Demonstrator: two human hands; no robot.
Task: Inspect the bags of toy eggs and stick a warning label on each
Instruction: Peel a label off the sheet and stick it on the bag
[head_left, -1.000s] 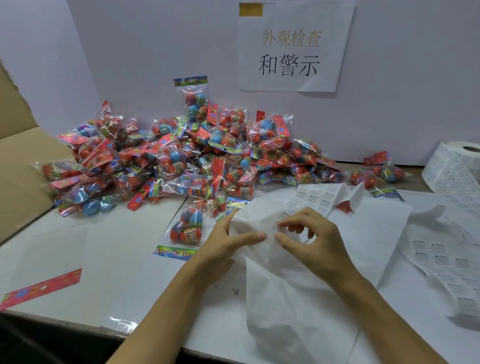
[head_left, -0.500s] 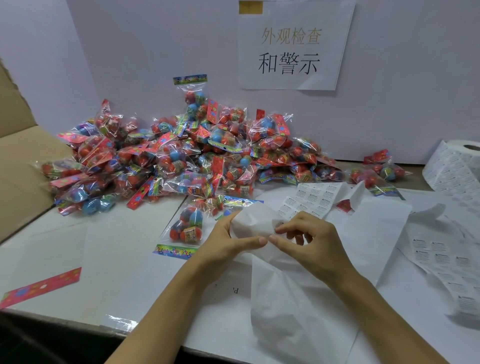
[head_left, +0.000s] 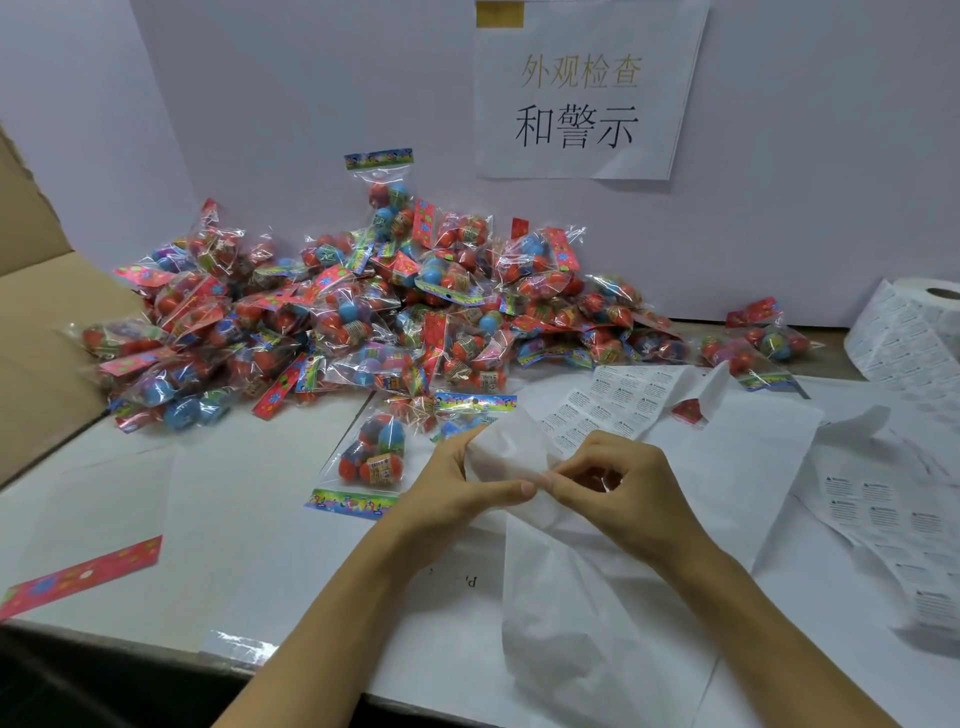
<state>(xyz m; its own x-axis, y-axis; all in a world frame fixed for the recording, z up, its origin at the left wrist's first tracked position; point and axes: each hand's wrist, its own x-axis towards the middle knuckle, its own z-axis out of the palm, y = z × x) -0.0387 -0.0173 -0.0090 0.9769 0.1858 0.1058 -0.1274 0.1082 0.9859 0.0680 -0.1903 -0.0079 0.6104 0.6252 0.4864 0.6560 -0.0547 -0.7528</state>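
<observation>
Both hands pinch the label sheet (head_left: 511, 452): left hand (head_left: 457, 493) by thumb and fingers, right hand (head_left: 618, 493) curled at its edge. One bag (head_left: 371, 457) lies just left, untouched. Risk: the thin backing may tear, or a peeled label may fold onto itself.

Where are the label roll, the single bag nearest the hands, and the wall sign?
label roll (head_left: 906, 332): head view, on its printed outer wrap.
single bag (head_left: 371, 457): head view, on the eggs inside.
wall sign (head_left: 582, 98): head view, sheet centre.

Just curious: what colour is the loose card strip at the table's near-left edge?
Red-pink with blue and yellow flower-like prints: card strip, head view.
</observation>
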